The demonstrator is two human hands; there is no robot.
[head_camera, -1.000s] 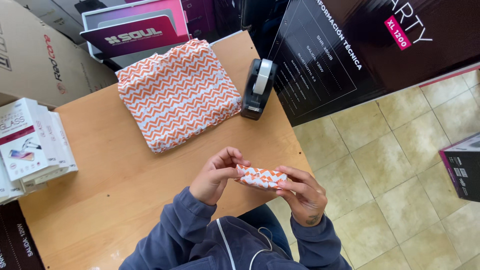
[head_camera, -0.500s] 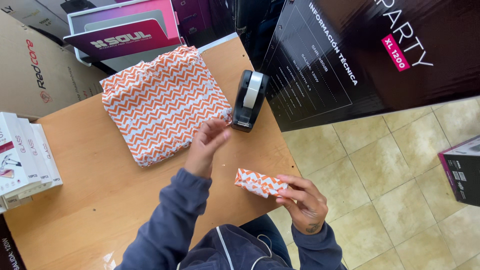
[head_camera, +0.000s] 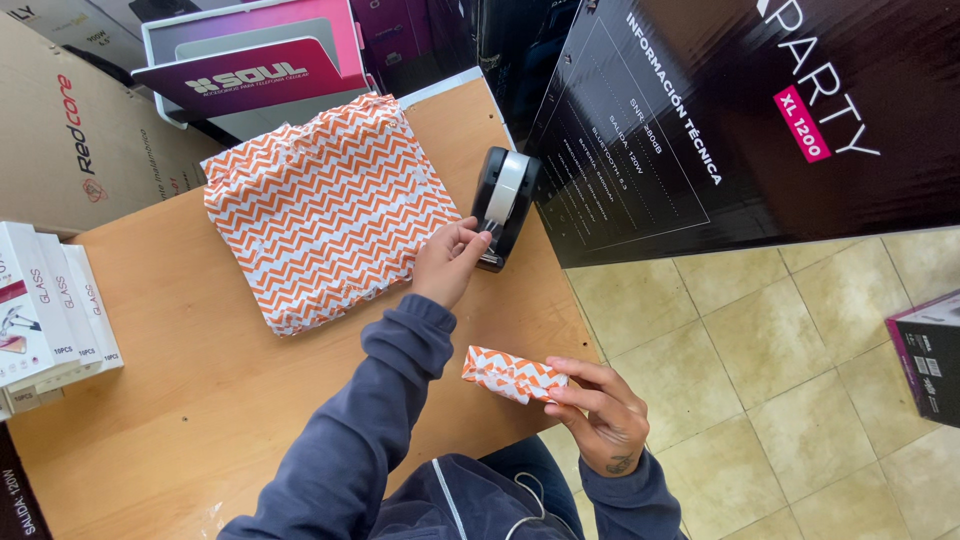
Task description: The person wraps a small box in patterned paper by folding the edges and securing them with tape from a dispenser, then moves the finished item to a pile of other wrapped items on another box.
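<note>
With the right hand (head_camera: 600, 415) pinching the small wrapped packet (head_camera: 512, 373) just off the table's (head_camera: 200, 400) near edge, the left hand (head_camera: 447, 262) pinches tape at the dispenser (head_camera: 503, 205) by the far right edge, apparently the taping step, which calls for a clean tear.

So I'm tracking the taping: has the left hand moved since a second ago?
Yes. The left hand has left the small parcel held by the right hand and gone up the table to the tape dispenser, fingers at its front end.
</note>
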